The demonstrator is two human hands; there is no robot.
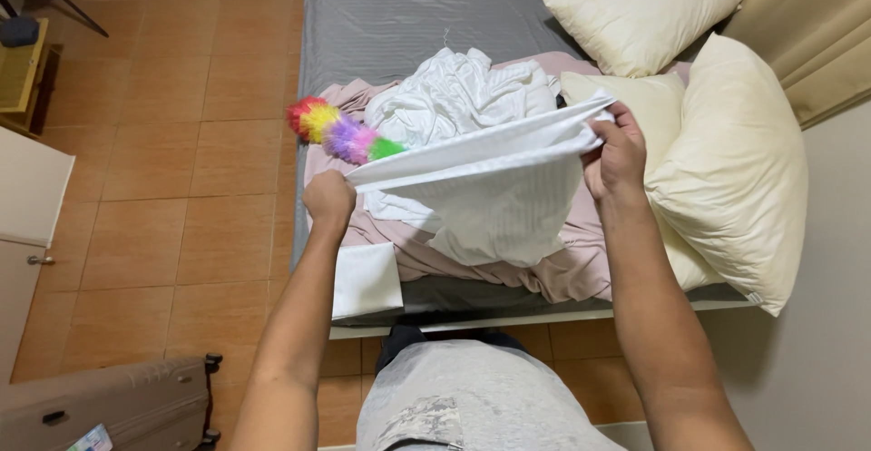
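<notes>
Over bed [408, 15]: both hands stretch white pillowcase [490, 192], probably.

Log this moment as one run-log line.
left hand: grips white striped fabric pillowcase edge | right hand: grips opposite edge | pillowcase: stretched above grey-sheeted bed

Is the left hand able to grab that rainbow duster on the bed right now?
Probably not yet. The left hand is close to the rainbow duster, with nothing between them, but its grip is full of white cloth, stretched across to the right hand.
</notes>
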